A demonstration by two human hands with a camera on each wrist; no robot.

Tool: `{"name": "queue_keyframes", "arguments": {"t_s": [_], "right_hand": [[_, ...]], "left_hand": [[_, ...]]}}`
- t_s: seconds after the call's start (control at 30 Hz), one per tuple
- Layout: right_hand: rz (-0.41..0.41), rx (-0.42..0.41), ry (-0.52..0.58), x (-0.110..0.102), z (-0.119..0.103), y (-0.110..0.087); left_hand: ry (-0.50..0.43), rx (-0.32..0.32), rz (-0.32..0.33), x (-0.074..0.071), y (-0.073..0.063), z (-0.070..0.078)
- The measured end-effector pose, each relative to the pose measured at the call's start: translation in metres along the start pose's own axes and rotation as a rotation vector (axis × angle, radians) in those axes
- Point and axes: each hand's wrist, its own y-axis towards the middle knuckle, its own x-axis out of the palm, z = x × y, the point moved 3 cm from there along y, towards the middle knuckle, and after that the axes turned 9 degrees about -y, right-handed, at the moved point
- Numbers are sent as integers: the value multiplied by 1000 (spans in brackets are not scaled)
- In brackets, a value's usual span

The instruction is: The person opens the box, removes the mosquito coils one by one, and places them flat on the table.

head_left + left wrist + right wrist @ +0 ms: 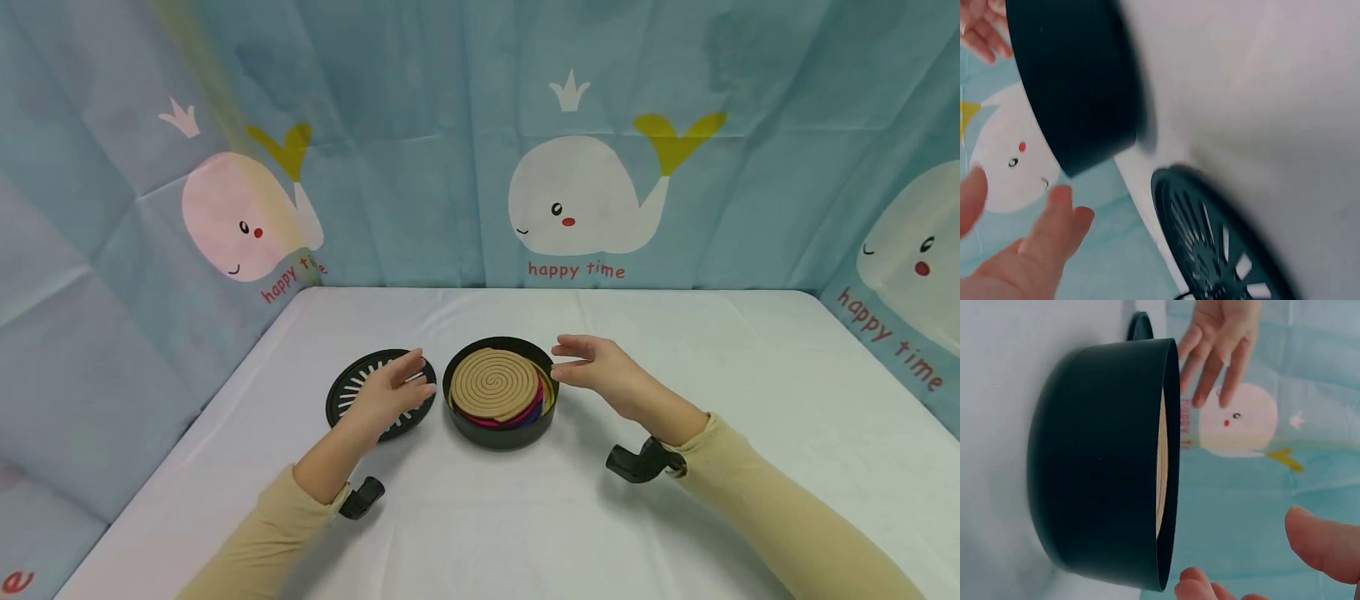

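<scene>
A round black tin (501,437) stands on the white table. Inside it lies a tan mosquito coil (494,383) on top, with pink, blue and yellow coils showing under its edge. Left of the tin is its slotted black lid (340,398), lying flat. My left hand (385,398) hovers over the lid, fingers spread and holding nothing. Close to the tin's right rim is my right hand (600,372), its fingers relaxed and its grasp empty. In the right wrist view the edge of the tan coil (1162,469) shows just inside the tin's rim.
The white tablecloth (495,533) covers the table. Blue curtains (420,208) with whale prints hang behind it and at both sides. A black camera mount (363,498) sits on the left wrist, another mount (642,461) on the right.
</scene>
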Motion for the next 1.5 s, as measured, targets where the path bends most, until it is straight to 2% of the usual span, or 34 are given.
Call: {"name": "queue_keyframes", "arguments": {"t_s": [0.13,0.27,0.43,0.6,0.9,1.23,1.5], "right_hand": [[-40,2,75,5,0,9],[-62,12,122,10,1,18],[-54,24,133,14,4,27],[-49,50,141,16,5,35],[-63,69,128,18,6,44],[-139,21,62,17,1,42],[-151,9,72,23,-1,39]], "left_hand": [[-6,-32,-44,10,5,-3],[-18,-31,-99,18,10,-5],[65,-39,-141,26,17,-12],[90,-51,-143,31,22,-17],[98,-45,-139,35,24,-16],[117,-45,-136,36,25,-14],[163,-54,-129,34,24,-13]]}}
